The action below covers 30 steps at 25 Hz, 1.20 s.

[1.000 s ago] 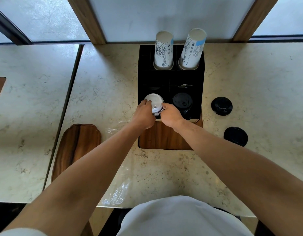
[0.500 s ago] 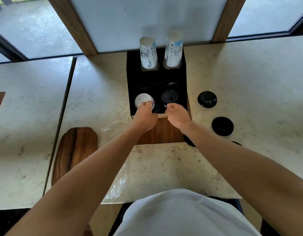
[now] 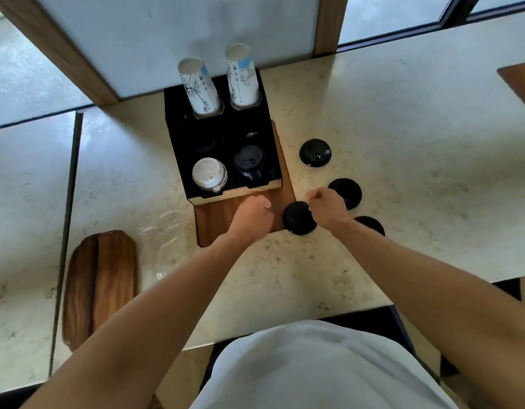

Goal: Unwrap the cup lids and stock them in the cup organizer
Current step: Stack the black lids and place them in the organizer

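- We see a pale marble-look counter [image 3: 402, 119] running under a window, with a second slab to the left across a dark seam.
- A long wooden board [image 3: 100, 286] lies near the left of our counter, and crumpled clear plastic wrap [image 3: 163, 231] sits just beside it on the right.
- The black cup organizer [image 3: 220, 137] stands on a wooden base [image 3: 217, 219] at the back middle. Its two rear slots hold tilted stacks of printed paper cups [image 3: 200, 88].
- In the front left compartment we find a stack of white lids [image 3: 209, 174]; in the front right compartment, a stack of black lids [image 3: 249, 162].
- Four loose black lids lie on the counter right of the organizer: the far lid [image 3: 315, 152], the middle lid [image 3: 348, 191] partly behind the right hand, the near lid [image 3: 298, 219] at the base's corner, and one more [image 3: 370, 225] mostly hidden by the right forearm.
- Our left hand [image 3: 251, 215] hovers over the wooden base, fingers curled in, holding nothing.
- Our right hand [image 3: 327, 209] is curled loosely just above the near lid's right edge; we cannot tell whether the fingers touch it.
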Motion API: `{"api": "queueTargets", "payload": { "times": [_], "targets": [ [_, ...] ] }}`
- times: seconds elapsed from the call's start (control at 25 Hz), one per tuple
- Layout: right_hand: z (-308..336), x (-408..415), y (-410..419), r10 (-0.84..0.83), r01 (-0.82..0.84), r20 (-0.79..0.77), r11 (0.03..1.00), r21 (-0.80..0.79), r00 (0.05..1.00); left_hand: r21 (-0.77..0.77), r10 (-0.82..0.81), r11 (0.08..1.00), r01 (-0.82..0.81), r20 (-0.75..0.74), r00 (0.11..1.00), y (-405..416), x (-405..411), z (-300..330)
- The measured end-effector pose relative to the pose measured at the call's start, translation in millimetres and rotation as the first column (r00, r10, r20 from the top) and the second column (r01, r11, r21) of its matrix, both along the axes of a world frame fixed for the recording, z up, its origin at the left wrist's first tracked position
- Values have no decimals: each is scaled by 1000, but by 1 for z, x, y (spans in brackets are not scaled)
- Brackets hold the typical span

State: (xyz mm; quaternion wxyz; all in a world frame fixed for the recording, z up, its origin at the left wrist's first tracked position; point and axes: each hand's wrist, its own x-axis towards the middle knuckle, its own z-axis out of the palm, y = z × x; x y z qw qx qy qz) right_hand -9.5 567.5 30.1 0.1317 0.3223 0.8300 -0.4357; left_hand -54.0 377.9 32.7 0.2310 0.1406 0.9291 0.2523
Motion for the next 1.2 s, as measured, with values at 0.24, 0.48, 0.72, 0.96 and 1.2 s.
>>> {"api": "queueTargets", "payload": {
  "times": [0.24, 0.48, 0.72, 0.96, 1.2],
  "targets": [
    [-19, 25, 23, 96, -98, 87, 995, 23, 992, 10, 241, 968, -253, 268, 933, 33, 18, -19],
    [-26, 28, 21, 159, -161, 95, 987, 14, 983, 49, 461, 851, -522, 406, 789, 48, 27, -29],
    [-22, 25, 5, 55, -46, 110, 995, -88, 992, 69, 552, 702, -709, 578, 601, 44, 24, -35],
    [-16, 35, -22, -86, 96, 64, 980, -176, 994, 131, 499, 528, -839, 752, 431, 19, 28, -34],
    [-9, 39, -23, -139, 140, 19, 982, -127, 990, 136, 405, 480, -867, 842, 357, 11, 22, -33]
  ]
}}
